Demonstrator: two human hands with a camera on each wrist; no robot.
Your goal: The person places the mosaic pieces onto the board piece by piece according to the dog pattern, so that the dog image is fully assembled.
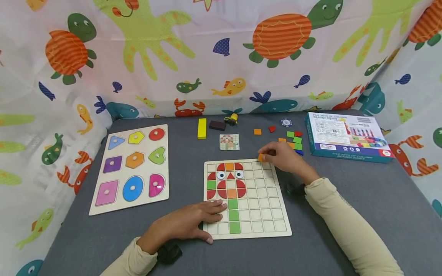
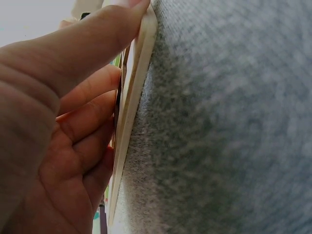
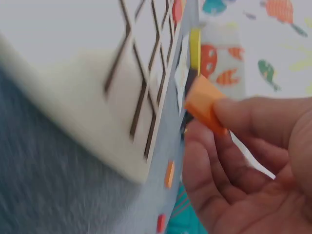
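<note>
A wooden grid board [image 1: 259, 207] lies on the grey table, partly filled with red, green and orange tiles and two eye tiles that form an owl-like picture. My left hand [image 1: 188, 221] rests on its lower left part, fingers spread over the squares and thumb at the near edge. In the left wrist view the thumb [image 2: 92, 41] lies along the board's rim [image 2: 127, 122]. Above the board's far right corner, my right hand [image 1: 286, 158] pinches an orange square tile [image 3: 207, 103] between thumb and fingers.
Loose coloured tiles [image 1: 297, 146] lie right of the board, near a boxed bead set [image 1: 348, 136]. Behind it are a pattern card [image 1: 229, 142], a yellow block [image 1: 202, 128], a dark block [image 1: 217, 125] and a poker chip [image 1: 286, 122]. A shape puzzle [image 1: 131, 168] lies left.
</note>
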